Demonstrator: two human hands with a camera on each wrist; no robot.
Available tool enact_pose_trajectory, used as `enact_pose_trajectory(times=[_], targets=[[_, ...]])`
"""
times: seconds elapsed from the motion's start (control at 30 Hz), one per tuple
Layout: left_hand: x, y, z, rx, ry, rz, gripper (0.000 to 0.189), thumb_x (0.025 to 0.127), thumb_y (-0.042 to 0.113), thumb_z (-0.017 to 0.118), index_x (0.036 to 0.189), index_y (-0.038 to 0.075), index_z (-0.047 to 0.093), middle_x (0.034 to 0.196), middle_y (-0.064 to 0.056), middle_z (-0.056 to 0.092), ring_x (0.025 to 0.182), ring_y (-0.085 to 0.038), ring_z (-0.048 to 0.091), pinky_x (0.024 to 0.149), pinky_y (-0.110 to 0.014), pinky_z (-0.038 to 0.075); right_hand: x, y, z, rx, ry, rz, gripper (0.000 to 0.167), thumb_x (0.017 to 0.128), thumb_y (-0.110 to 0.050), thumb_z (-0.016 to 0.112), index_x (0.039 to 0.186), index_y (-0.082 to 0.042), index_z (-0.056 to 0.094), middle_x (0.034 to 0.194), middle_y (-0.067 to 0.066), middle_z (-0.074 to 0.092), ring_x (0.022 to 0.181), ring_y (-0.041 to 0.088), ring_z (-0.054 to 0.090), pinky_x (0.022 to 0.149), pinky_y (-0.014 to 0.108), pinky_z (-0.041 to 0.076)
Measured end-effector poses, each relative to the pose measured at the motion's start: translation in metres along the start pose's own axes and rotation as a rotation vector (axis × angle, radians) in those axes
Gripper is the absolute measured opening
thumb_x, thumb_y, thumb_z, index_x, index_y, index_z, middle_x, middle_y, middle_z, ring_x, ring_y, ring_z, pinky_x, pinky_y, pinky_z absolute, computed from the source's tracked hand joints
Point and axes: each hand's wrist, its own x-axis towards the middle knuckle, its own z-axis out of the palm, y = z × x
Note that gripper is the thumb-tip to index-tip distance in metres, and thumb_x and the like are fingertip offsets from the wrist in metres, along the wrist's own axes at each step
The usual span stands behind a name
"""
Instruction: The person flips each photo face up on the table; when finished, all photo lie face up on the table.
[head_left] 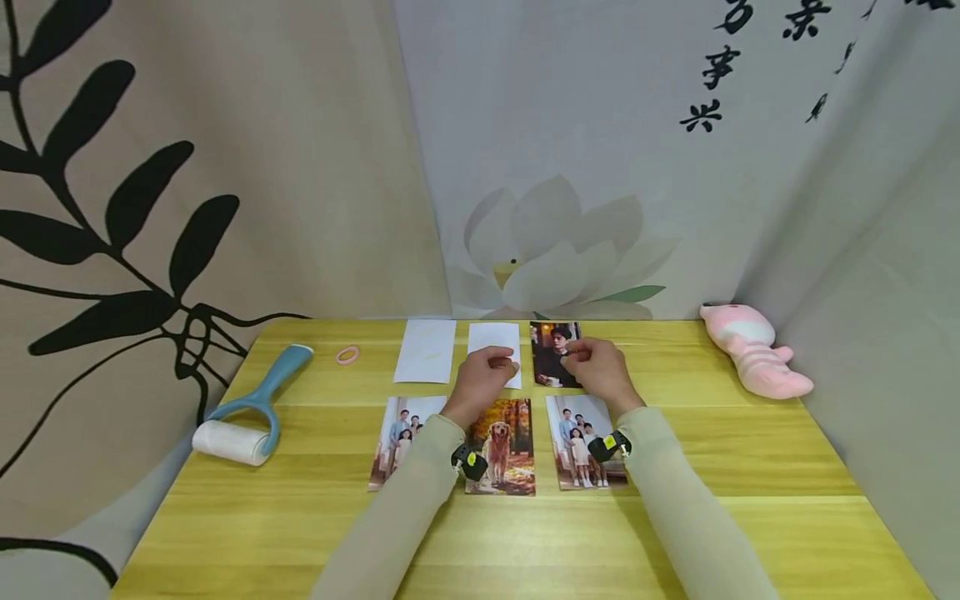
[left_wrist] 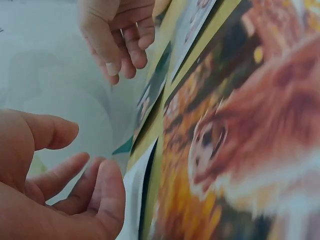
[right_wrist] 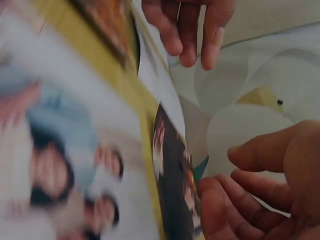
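One left hand (head_left: 483, 382), thumb parted from loosely bent fingers and holding nothing, hangs over a white card (head_left: 491, 336); the right hand (head_left: 602, 368), likewise loose and empty, hovers by the right edge of a portrait photo (head_left: 551, 365), contact unclear. A dog photo (head_left: 498, 450) lies on the left fingers' near side. Light nudges at the edges should align them best.

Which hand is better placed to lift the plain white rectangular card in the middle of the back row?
Probably the left hand: it is empty and nearest that white card. The right hand is farther over, at the dark rectangular portrait photo.
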Motion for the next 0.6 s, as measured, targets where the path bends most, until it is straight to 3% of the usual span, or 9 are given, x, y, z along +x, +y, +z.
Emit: enact_pose_trajectory(times=[0.2,0.33,0.6], targets=[[-0.006,-0.001,-0.02,0.004,0.053,-0.014,0.042,0.103,0.024,0.07,0.14,0.006,0.067,0.136,-0.017,0.068,0.126,-0.033,0.063,0.105,-0.05,0.055,-0.004,-0.017,0.018,0.066,-0.034,-0.051,0.036,0.101,-0.021,0.071,0.133,-0.003,0.069,0.122,0.015,0.073,0.111,0.032,0.07,0.09,0.046,0.06],[-0.007,-0.006,-0.03,0.016,0.086,-0.018,0.044,0.104,0.023,0.068,0.143,0.004,0.064,0.145,-0.021,0.062,0.135,-0.036,0.058,0.11,-0.053,0.051,-0.002,-0.027,0.032,0.116,-0.07,-0.091,0.039,0.101,-0.019,0.071,0.136,-0.001,0.067,0.127,0.017,0.072,0.117,0.034,0.069,0.098,0.05,0.059],[-0.005,-0.015,-0.042,0.005,0.079,-0.072,0.051,0.105,0.027,0.065,0.15,0.004,0.056,0.154,-0.022,0.055,0.145,-0.039,0.051,0.115,-0.056,0.047,0.001,-0.042,0.06,0.118,-0.132,-0.128,0.047,0.101,-0.023,0.072,0.142,-0.002,0.062,0.141,0.022,0.065,0.128,0.039,0.065,0.107,0.056,0.053]])
